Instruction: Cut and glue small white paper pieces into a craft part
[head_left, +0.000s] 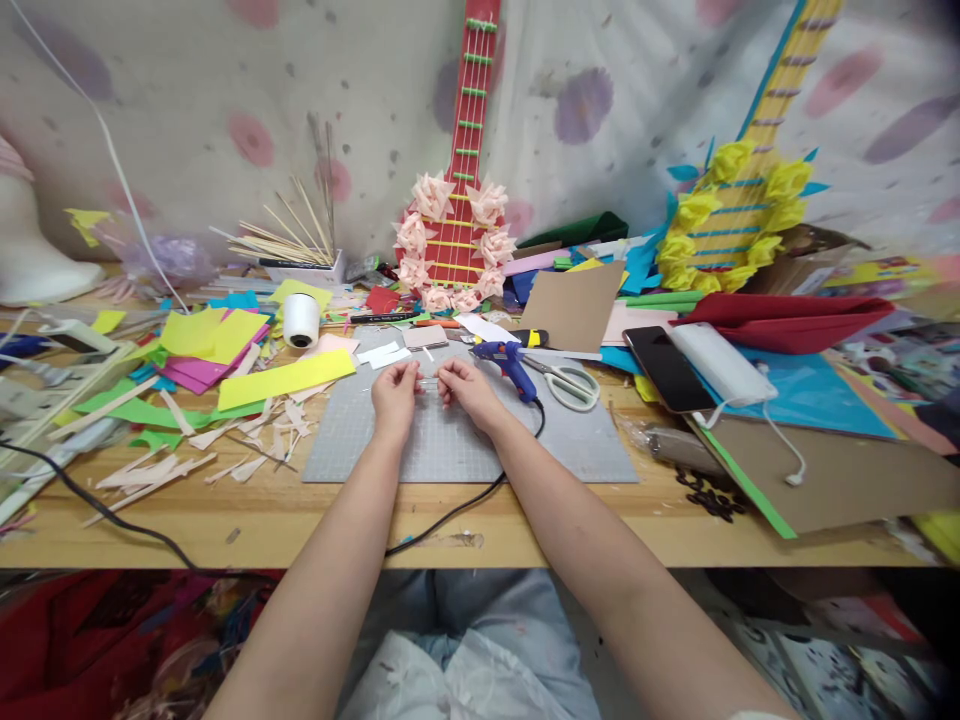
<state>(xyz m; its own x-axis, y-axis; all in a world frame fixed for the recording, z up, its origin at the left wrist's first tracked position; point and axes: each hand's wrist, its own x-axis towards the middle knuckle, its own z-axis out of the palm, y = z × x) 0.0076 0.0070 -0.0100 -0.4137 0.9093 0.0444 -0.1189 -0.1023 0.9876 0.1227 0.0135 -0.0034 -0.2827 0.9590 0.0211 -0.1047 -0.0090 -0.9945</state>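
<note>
Over the grey cutting mat, my left hand and my right hand are close together, fingers pinched. A thin, pale wire-like piece spans the small gap between the fingertips; it is too fine to make out exactly. Small white paper pieces and a pinkish-grey card block lie just beyond the fingers. To the right of my right hand rest a blue glue gun with a black cord and a pair of scissors with pale handles.
A red paper guitar with pink flowers stands behind the mat, a yellow one farther right. Coloured paper and scraps cover the left side. A phone, white power bank and cardboard lie right.
</note>
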